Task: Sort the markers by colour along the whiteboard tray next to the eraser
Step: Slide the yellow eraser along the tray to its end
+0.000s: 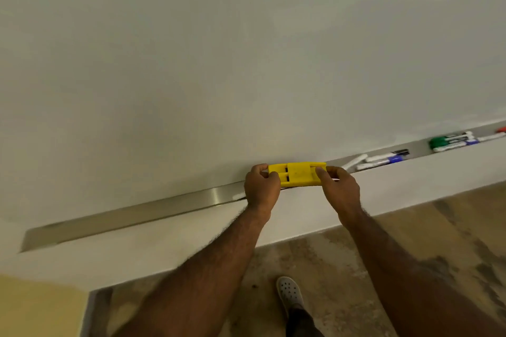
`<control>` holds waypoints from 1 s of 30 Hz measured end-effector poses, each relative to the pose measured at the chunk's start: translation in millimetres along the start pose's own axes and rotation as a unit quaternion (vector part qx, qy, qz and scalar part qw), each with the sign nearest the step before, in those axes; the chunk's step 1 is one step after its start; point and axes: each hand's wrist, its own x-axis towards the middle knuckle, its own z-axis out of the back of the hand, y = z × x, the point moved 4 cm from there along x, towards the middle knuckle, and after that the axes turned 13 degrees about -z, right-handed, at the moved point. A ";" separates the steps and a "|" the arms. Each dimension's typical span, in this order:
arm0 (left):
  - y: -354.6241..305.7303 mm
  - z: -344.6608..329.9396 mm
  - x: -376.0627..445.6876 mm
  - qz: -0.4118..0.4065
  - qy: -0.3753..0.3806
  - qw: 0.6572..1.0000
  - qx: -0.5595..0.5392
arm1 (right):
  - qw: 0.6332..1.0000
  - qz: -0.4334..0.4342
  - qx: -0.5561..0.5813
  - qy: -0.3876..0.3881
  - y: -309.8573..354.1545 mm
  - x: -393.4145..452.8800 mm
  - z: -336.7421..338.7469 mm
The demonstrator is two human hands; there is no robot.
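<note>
Both arms reach forward. The left hand [261, 187] and right hand [339, 189] each pinch one end of a single yellow eraser [297, 174], held level over the metal tray [131, 216] below the whiteboard [219, 49]. To the right, several markers [383, 160] lie in the tray: blue-capped, black, green [449, 141], red; I can't count them exactly. Below, one shoe [290, 294] stands on the mottled floor [410, 227].

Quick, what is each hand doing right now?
Left hand: closed on the left end of the yellow eraser.
Right hand: closed on its right end.
</note>
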 end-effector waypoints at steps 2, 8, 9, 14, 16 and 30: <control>12.1 33.6 -0.5 0.008 -0.028 1.000 0.006 | 0.999 0.012 -0.005 0.029 5.5 -16.8 -27.6; 49.8 135.5 1.6 0.040 -0.120 0.992 0.024 | 0.990 0.055 -0.027 0.127 25.7 -70.4 -114.8; 57.7 157.3 2.3 0.045 -0.139 0.989 0.028 | 0.987 0.068 -0.033 0.144 29.4 -81.3 -134.1; 85.6 235.4 4.9 0.057 -0.189 0.979 0.051 | 0.971 0.085 -0.062 0.215 43.7 -124.4 -202.3; 95.2 257.4 5.6 0.065 -0.192 0.977 0.064 | 0.967 0.092 -0.068 0.229 47.5 -136.1 -220.8; 129.3 341.1 26.6 0.087 -0.134 0.980 0.116 | 0.915 0.105 -0.139 0.363 59.5 -189.7 -306.2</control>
